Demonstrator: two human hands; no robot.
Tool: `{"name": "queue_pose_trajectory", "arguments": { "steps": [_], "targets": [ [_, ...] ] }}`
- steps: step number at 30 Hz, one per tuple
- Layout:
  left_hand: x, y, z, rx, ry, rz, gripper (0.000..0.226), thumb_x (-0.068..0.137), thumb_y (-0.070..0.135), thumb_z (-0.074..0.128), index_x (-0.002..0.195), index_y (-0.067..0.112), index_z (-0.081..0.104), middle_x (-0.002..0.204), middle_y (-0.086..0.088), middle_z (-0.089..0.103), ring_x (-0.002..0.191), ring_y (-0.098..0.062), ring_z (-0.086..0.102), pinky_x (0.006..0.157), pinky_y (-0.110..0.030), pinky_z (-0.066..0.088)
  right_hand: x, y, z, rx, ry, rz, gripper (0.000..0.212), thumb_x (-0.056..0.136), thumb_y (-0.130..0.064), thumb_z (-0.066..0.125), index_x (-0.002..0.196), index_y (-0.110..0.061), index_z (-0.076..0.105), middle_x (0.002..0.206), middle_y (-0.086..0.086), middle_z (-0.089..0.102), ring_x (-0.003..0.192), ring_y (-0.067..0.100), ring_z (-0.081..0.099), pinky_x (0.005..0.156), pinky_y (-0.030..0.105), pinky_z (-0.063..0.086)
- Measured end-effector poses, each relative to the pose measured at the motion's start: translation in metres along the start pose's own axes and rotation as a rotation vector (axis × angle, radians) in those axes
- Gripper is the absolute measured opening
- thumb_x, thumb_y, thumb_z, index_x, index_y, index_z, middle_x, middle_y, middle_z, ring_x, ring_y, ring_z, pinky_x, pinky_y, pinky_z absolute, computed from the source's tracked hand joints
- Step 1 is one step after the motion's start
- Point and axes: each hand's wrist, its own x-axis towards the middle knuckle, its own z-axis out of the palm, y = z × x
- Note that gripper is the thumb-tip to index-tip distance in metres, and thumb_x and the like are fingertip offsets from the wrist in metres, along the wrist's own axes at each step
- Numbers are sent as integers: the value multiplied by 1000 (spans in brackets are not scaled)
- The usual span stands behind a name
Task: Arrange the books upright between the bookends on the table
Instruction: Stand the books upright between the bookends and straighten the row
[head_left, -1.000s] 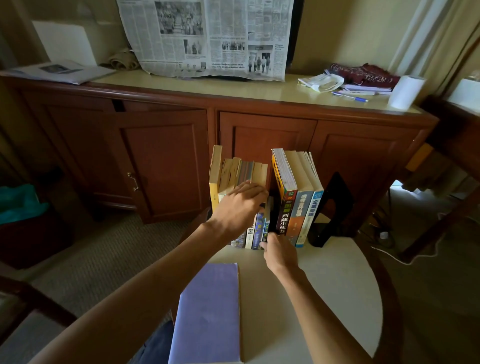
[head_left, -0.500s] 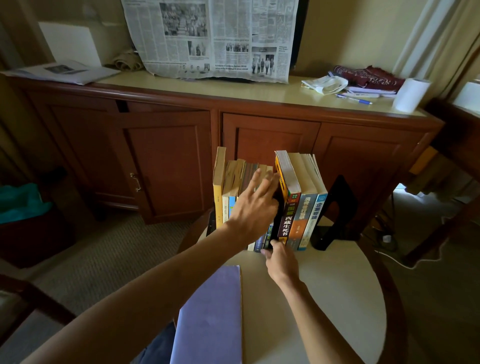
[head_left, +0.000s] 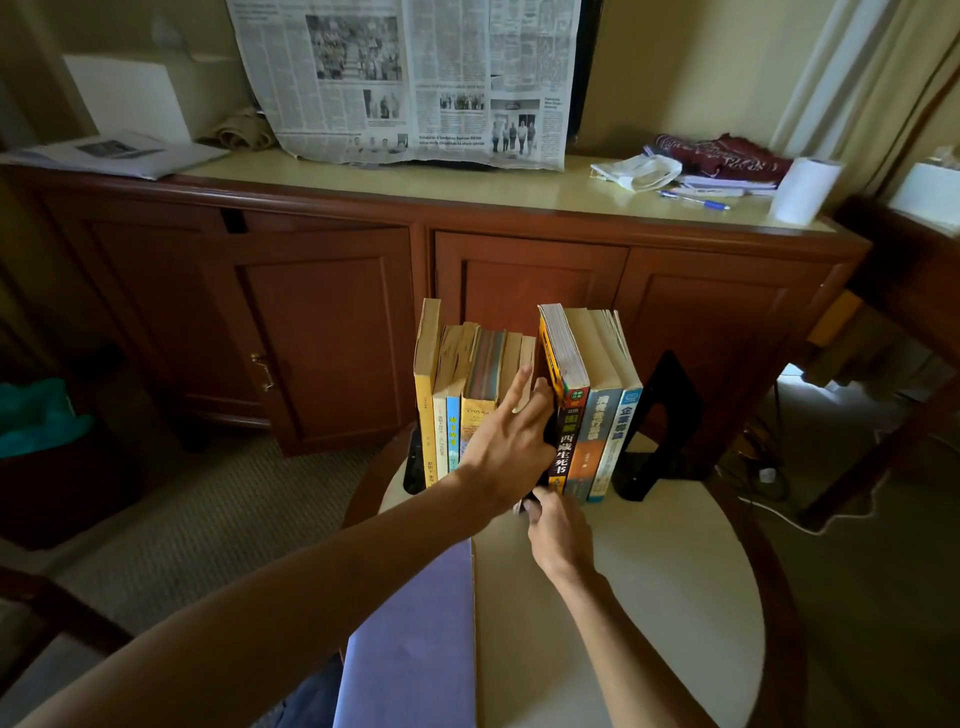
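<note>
A row of books stands upright at the far edge of the round table (head_left: 660, 597). Several yellowed paperbacks (head_left: 447, 395) form the left group, and three taller books (head_left: 592, 415) form the right group. A thin black book (head_left: 549, 434) sits in the gap between the groups. My left hand (head_left: 506, 447) lies with straight fingers against the spines beside that gap. My right hand (head_left: 558, 535) pinches the black book's bottom end. A black bookend (head_left: 660, 415) stands right of the row, and another black bookend (head_left: 414, 462) stands at its left end, mostly hidden.
A purple book (head_left: 410, 649) lies flat at the table's near left. Behind the table stands a wooden cabinet (head_left: 322, 332) with a newspaper (head_left: 415, 78), a paper roll (head_left: 802, 189) and a pen (head_left: 696, 200) on top. A chair arm (head_left: 57, 608) is at lower left.
My left hand has uncurled from the tops of the left books and now lies flat against their spines. My right hand has stayed at the bottom of the black book.
</note>
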Motion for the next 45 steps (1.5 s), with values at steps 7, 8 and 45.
{"name": "queue_pose_trajectory", "arguments": {
  "steps": [7, 8, 45],
  "targets": [
    [-11, 0, 3, -157, 179, -27, 38, 89, 21, 64, 126, 11, 64, 146, -20, 48, 146, -36, 29, 121, -57, 2, -10, -7, -10, 28, 3, 45, 16, 97, -27, 51, 94, -20, 65, 96, 5, 71, 92, 26, 67, 68, 31, 49],
    [-18, -1, 2, -268, 277, -56, 33, 89, 20, 67, 120, 10, 66, 143, -20, 51, 142, -36, 35, 122, -56, 11, -18, -8, -11, 87, 26, 65, 18, 96, -28, 52, 87, -18, 63, 89, 6, 71, 86, 27, 67, 66, 32, 50],
    [-156, 131, -98, -1372, 265, -783, 79, 79, 24, 75, 144, 36, 31, 121, 11, 60, 100, -16, 66, 74, -34, 59, -205, -7, -149, 1056, -208, 282, 35, 88, -32, 70, 110, -5, 66, 99, 14, 74, 90, 29, 71, 72, 33, 54]
  ]
}}
